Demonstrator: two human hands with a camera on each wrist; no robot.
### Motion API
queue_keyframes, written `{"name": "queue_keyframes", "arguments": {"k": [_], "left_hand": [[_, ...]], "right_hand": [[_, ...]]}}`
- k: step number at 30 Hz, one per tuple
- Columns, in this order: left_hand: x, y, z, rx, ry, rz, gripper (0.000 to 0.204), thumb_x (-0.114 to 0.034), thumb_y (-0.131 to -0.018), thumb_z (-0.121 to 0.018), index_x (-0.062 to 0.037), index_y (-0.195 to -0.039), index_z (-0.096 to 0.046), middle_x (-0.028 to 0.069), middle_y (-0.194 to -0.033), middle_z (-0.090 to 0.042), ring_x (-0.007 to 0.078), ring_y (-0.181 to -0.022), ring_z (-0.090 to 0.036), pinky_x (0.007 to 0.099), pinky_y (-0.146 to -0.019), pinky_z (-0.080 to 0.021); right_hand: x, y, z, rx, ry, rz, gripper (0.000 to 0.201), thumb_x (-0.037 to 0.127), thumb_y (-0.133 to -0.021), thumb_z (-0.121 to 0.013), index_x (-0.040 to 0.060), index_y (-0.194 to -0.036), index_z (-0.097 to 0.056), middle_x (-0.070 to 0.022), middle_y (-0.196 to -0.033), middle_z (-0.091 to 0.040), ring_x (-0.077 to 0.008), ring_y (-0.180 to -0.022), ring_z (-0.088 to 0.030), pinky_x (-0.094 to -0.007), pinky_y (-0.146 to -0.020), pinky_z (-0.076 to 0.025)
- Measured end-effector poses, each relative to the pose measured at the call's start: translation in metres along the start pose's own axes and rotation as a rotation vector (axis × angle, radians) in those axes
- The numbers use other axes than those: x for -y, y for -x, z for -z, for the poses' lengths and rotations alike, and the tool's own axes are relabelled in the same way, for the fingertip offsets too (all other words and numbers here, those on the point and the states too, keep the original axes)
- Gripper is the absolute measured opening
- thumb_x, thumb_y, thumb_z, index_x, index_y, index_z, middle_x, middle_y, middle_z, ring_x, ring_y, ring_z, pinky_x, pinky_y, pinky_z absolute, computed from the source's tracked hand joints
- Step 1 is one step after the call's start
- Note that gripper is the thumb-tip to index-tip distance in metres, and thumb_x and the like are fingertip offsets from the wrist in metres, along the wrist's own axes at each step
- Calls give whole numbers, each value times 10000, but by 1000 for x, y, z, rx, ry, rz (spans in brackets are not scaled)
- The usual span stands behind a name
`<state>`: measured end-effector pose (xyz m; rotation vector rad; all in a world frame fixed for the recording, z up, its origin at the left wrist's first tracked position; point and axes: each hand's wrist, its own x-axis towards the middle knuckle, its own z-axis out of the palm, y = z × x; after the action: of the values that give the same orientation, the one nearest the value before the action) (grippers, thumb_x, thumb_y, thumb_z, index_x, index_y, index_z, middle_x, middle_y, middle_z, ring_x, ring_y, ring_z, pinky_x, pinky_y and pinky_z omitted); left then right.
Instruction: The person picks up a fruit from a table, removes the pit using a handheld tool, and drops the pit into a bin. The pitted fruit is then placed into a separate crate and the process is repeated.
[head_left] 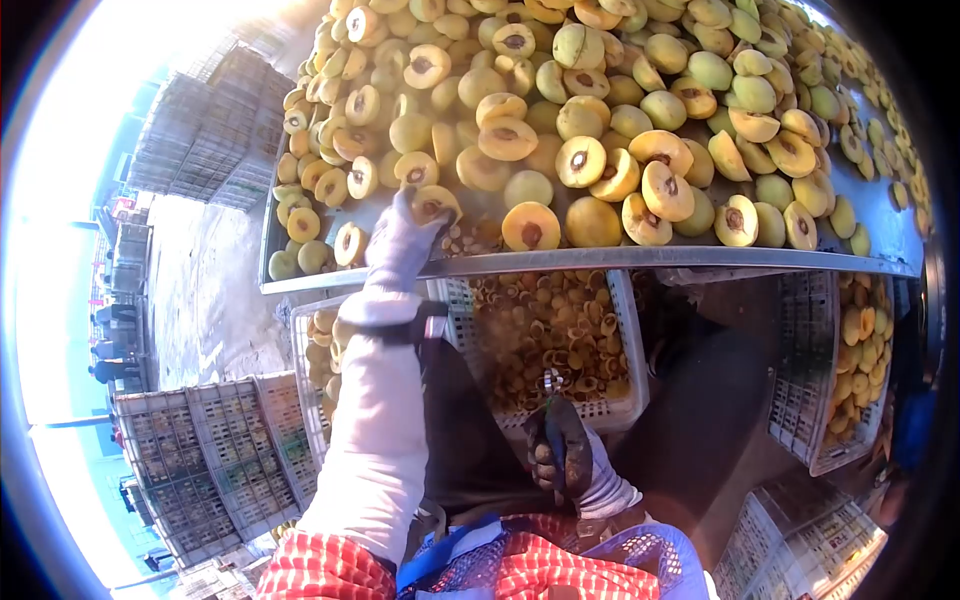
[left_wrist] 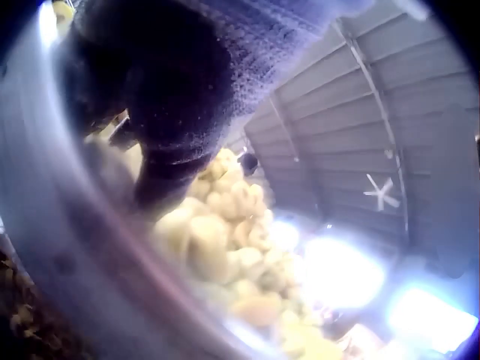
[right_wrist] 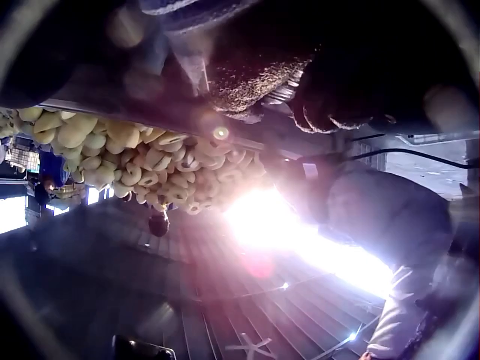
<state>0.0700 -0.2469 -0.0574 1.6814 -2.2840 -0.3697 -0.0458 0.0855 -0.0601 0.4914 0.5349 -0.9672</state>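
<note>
Over the near edge of a metal table, my gloved left hand (head_left: pixel 400 240) grips a halved yellow peach (head_left: pixel 433 205), its cut face up. In the left wrist view the dark glove fingers (left_wrist: pixel 176 142) bend down just behind the metal rim (left_wrist: pixel 112 217). My gloved right hand (head_left: pixel 570 455) is low between the knees, its fingers curled round a slim hand tool. The shiny metal tip (head_left: pixel 553 380) of that tool points up toward the table; the palm hides much of its handle. Cut and whole peaches (head_left: pixel 585 160) are heaped across the table, many halves showing brown pits or hollows.
Below the table edge (head_left: pixel 600 262), a white crate (head_left: pixel 630 350) holds small brownish-yellow pieces. Another crate (head_left: pixel 800 370) with peach halves stands at the right. Stacked crates (head_left: pixel 215 440) are on the left, with more stacks (head_left: pixel 215 125) behind. Peach halves (head_left: pixel 322 345) fill a crate beside the left forearm.
</note>
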Motion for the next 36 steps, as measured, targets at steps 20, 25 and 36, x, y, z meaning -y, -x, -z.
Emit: {"name": "queue_keyframes", "arguments": {"k": [20,25,36], "left_hand": [[-112,215,21,304,1236,-20,691,-517,-925,-422,9,-1360,-314,157,-1273,-453,223,-1097,-519,338,-944,-424],[-117,220,37,104,1152,227,556,-470,-929,-454,6,-1214,-496,116,-1042,-599,190,-963,-576,316,-874,-453],[-121,238,38,264,1211,121,414,-254,-903,-564,28,-1200,-506,108,-1090,-601,158,-993,-566,293,-897,-435]], "right_hand": [[4,2,-23,-172,240,866,235,89,-855,-625,2,-1052,-532,-62,-916,-525,-138,-803,-521,-294,-675,-455],[6,31,-38,-284,1031,1126,179,97,-860,-609,16,-994,-522,-111,-828,-562,-137,-697,-540,-253,-644,-446],[22,43,-50,-401,1475,1434,269,116,-795,-670,34,-1029,-566,-170,-829,-621,-325,-734,-642,-361,-635,-509]]}}
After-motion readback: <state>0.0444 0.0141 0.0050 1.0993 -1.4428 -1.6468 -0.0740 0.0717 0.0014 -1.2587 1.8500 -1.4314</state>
